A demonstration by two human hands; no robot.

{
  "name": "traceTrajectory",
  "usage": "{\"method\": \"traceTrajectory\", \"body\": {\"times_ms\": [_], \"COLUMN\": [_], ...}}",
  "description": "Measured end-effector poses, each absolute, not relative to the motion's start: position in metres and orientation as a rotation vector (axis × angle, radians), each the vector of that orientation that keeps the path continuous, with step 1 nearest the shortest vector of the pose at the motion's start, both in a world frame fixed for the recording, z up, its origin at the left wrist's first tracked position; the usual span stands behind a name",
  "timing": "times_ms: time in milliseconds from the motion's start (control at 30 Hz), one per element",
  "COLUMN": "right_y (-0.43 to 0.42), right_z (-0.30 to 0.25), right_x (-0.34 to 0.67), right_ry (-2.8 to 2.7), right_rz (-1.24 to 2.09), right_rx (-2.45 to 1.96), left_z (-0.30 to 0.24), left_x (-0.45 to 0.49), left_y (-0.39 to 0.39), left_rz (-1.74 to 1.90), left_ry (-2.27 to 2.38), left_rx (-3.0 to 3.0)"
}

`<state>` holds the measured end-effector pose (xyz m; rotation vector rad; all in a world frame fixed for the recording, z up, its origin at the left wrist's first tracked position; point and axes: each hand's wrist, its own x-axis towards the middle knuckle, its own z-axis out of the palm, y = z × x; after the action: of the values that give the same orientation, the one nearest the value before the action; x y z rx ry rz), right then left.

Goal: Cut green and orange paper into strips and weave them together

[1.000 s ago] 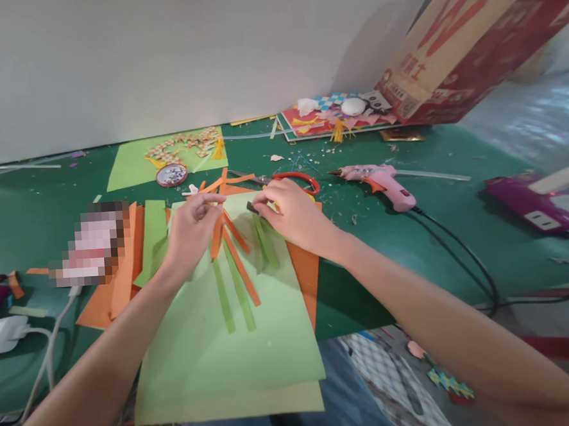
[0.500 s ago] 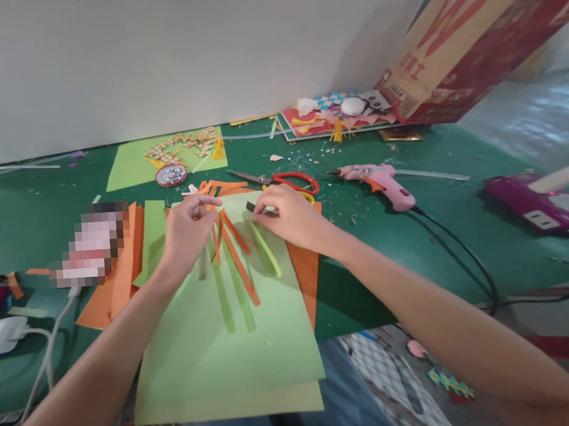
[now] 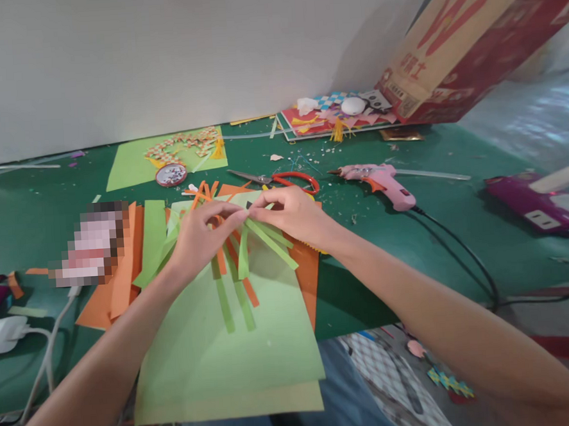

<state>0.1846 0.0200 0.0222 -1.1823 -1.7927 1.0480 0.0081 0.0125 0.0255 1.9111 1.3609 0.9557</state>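
Note:
My left hand (image 3: 208, 230) and my right hand (image 3: 292, 216) meet fingertip to fingertip above a stack of light green paper sheets (image 3: 236, 364). Both are closed in a pinch on green paper strips (image 3: 271, 243), whose ends fan out below the fingers. How the strips join is hidden by the fingertips. A small dark piece (image 3: 249, 204) shows beside my right fingertips. Orange paper strips (image 3: 251, 292) hang or lie under my left hand, with more orange ends sticking up behind it. Flat on the top sheet are darker green strips (image 3: 245, 312).
Red-handled scissors (image 3: 294, 177) lie behind my hands, a pink glue gun (image 3: 383, 181) to the right. Orange paper (image 3: 124, 268) and a blurred-out phone (image 3: 91, 244) with a cable sit left. At the back are a small round dish (image 3: 171, 175) and a paper bag (image 3: 448, 49).
My hands have come together from apart, the left moving right and the right slightly left. The green strips now spread out beneath both sets of fingertips.

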Motion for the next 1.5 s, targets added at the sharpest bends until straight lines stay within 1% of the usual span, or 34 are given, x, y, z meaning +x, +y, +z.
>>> {"method": "traceTrajectory", "body": {"times_ms": [167,367,600,833,1067,1333,1500], "right_y": [0.020,0.020,0.026,0.028,0.028,0.029,0.028], "right_z": [0.020,0.020,0.013,0.014,0.013,0.009,0.007], "right_x": [0.184,0.183,0.185,0.188,0.186,0.187,0.185], "right_ry": [-1.774,-1.760,-1.448,-1.311,-1.321,-1.420,-1.541], "right_rz": [1.099,1.070,1.079,1.066,1.044,1.106,1.048], "right_rx": [-1.157,-1.159,-1.126,-1.064,-1.100,-1.120,-1.135], "left_z": [0.023,0.023,0.018,0.020,0.021,0.018,0.015], "left_x": [0.005,0.004,0.001,0.000,0.003,-0.007,-0.007], "left_y": [0.015,0.015,0.023,0.025,0.021,0.031,0.033], "left_rz": [0.946,0.988,1.274,1.406,1.392,1.704,1.734], "left_ry": [1.347,1.322,1.357,1.274,1.359,1.258,1.168], "left_rx": [1.911,1.826,1.503,1.360,1.424,1.277,1.201]}}
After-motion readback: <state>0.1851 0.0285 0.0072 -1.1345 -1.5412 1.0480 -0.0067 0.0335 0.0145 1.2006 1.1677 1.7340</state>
